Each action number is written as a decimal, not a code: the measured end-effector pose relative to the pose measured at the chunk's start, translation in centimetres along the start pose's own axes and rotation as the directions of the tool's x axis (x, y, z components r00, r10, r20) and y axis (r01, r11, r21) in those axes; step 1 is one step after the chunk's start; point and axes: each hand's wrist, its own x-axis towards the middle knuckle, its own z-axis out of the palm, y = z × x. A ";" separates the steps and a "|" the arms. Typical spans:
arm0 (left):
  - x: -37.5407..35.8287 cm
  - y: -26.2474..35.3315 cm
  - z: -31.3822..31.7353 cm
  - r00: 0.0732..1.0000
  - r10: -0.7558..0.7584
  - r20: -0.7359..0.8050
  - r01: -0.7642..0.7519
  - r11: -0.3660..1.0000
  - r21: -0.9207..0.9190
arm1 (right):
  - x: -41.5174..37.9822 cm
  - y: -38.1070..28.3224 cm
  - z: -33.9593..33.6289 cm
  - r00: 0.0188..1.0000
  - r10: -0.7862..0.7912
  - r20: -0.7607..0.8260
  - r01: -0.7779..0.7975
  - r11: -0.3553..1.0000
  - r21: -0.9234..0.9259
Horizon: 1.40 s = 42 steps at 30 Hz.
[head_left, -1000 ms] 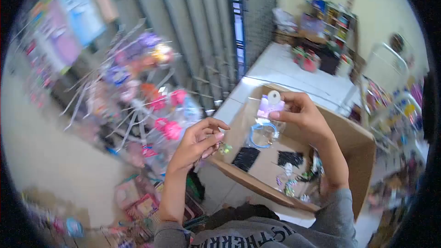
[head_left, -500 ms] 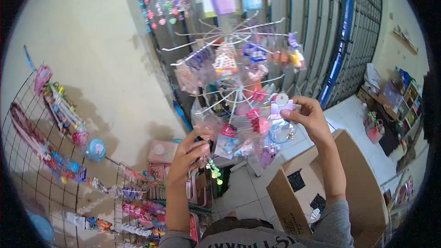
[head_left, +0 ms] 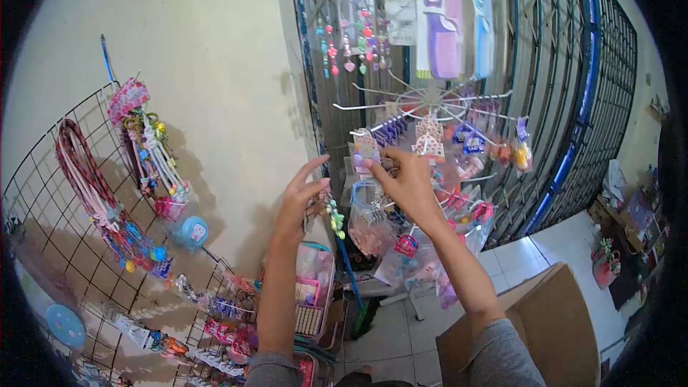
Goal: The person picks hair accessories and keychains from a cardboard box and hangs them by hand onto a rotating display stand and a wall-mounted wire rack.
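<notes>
A small strand of green and yellow beads (head_left: 335, 218), like a phone charm, dangles from my left hand (head_left: 295, 204). My left index finger and thumb are spread apart, while the curled lower fingers keep hold of the strand. In my right hand (head_left: 408, 183), a carded packet (head_left: 366, 158) with a pale purple top is pinched between thumb and fingers. A light blue loop (head_left: 364, 192) hangs below that card. The packet overlaps the tip of a white hook on the rotating display rack (head_left: 432, 97), right beside hanging bags of hair accessories (head_left: 430, 140).
Purple and blue combs (head_left: 446, 43) hang above. To the left stands a black wire grid (head_left: 54, 193) with braided cords and hair ties. An open cardboard box (head_left: 552, 308) sits at lower right, before a folding metal gate (head_left: 566, 122). Plastic trays (head_left: 315, 272) lie below my left hand.
My right hand has moved left and up with the carded packet, from the lower hooks to the upper tier. My left hand still carries the beads, its index finger now extended. The view has shifted.
</notes>
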 end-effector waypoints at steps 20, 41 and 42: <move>5.1 -0.1 0.6 0.951 -0.017 0.310 0.068 0.986 -0.153 | -0.8 1.5 -0.7 0.930 -0.036 -0.366 -0.047 0.975 -0.217; 1.1 -1.3 9.9 0.944 0.074 0.323 -0.051 0.995 -0.081 | -5.3 2.2 -12.0 0.761 -0.418 -0.496 -0.030 0.741 -0.670; 1.1 -1.3 10.2 0.941 0.068 0.333 -0.047 0.996 -0.071 | -5.3 2.5 -11.9 0.755 -0.423 -0.500 -0.012 0.755 -0.656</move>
